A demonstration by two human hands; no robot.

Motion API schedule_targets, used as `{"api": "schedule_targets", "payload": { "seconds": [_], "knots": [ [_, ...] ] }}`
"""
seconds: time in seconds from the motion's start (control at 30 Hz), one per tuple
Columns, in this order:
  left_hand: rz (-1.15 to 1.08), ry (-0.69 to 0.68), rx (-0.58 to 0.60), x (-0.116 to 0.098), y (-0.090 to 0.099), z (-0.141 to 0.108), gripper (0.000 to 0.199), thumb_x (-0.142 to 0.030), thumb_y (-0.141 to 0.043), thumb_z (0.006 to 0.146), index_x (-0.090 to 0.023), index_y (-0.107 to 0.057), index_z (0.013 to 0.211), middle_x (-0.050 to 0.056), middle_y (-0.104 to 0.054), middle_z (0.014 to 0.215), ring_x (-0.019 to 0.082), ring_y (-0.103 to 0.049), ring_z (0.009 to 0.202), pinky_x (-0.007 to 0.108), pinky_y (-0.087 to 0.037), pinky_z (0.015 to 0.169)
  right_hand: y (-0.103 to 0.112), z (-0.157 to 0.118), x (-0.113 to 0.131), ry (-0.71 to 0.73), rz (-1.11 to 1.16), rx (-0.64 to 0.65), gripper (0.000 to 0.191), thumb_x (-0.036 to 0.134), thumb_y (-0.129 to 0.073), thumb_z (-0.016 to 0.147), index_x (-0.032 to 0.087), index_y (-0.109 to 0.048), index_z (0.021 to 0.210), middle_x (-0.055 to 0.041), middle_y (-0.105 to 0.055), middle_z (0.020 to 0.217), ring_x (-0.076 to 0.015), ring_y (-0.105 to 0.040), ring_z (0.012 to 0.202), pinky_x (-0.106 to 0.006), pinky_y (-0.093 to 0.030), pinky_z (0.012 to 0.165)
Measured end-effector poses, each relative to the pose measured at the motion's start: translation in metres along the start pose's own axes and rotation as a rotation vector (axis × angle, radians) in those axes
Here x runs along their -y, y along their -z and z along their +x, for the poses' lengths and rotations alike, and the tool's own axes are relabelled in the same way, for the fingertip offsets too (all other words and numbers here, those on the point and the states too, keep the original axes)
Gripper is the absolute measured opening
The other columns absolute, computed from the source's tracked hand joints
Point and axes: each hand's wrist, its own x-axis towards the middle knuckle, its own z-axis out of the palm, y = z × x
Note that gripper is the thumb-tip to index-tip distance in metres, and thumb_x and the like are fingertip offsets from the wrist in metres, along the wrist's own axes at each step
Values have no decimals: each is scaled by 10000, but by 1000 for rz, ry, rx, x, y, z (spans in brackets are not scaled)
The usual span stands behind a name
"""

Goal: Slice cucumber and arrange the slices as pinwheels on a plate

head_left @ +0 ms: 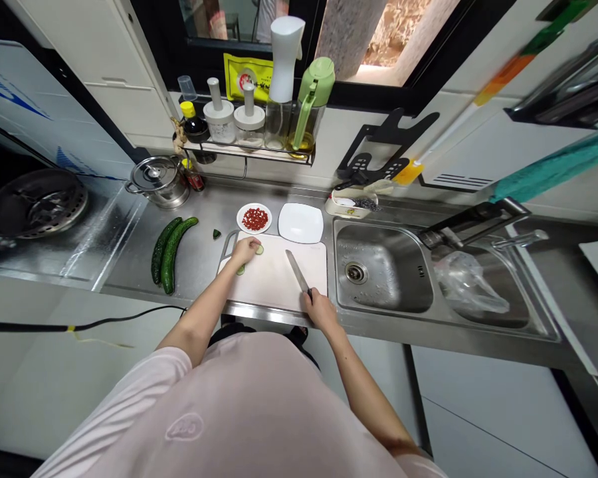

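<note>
1. Cutting board (268, 284): I judge slicing to be in hand here; the next cut calls for steadied work and clear fingertips.
2. Two cucumbers (173, 257): left of the board, apart from it.
3. White plate (301, 224), then dish of red pieces (240, 219): they crowd the board's far edge.
4. Knife (297, 271): blade over the board's right half; I have the right hand (321, 310) closed around its handle.
5. Pale green slice (260, 249): at the board's far left; the left hand's (245, 251) fingers bunch against it, grip I cannot tell.

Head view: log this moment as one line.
left hand: at cucumber slice, over cutting board | right hand: holding knife over cutting board | two cucumbers: on counter, left of cutting board
</note>
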Motion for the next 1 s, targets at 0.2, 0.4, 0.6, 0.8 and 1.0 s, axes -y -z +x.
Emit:
{"api": "schedule_targets", "payload": {
  "seconds": [0.2,0.4,0.6,0.8,1.0],
  "knots": [
    [134,-311,358,-20,-13,-5,183,-153,-547,713,-227,-704,769,27,-687,863,168,-602,859,246,-425,804,-3,2,-2,8,-6,-27,392,450,-251,959,181,-506,1085,-104,-653,954,-221,-610,917,-271,-371,721],
    [237,-416,337,-33,-24,-5,232,-146,-558,729,-224,-685,908,71,-645,964,204,-533,1030,284,-384,921,-2,1,0,7,-1,-21,397,448,-245,962,179,-498,1109,-115,-652,969,-221,-605,928,-279,-372,736],
    [256,-183,126,-19,-23,-6,173,-234,-543,805,-219,-624,958,52,-611,1006,193,-542,963,290,-388,835,-2,0,-1,36,-15,-35,395,450,-241,960,178,-500,1083,-110,-653,943,-223,-611,898,-274,-363,704],
    [282,-120,146,-6,-30,-2,131,-231,-614,760,-197,-605,885,49,-597,929,176,-541,879,262,-367,756,-6,-11,6,101,-48,-32,385,452,-243,958,192,-500,1077,-98,-659,921,-217,-617,863,-269,-349,690],
    [266,-53,156,-6,-34,4,145,-216,-644,730,-201,-602,868,30,-597,906,160,-537,878,243,-353,741,-7,-22,15,167,-83,1,374,433,-242,960,193,-507,1069,-90,-662,916,-211,-622,850,-264,-342,684]
  ]
}}
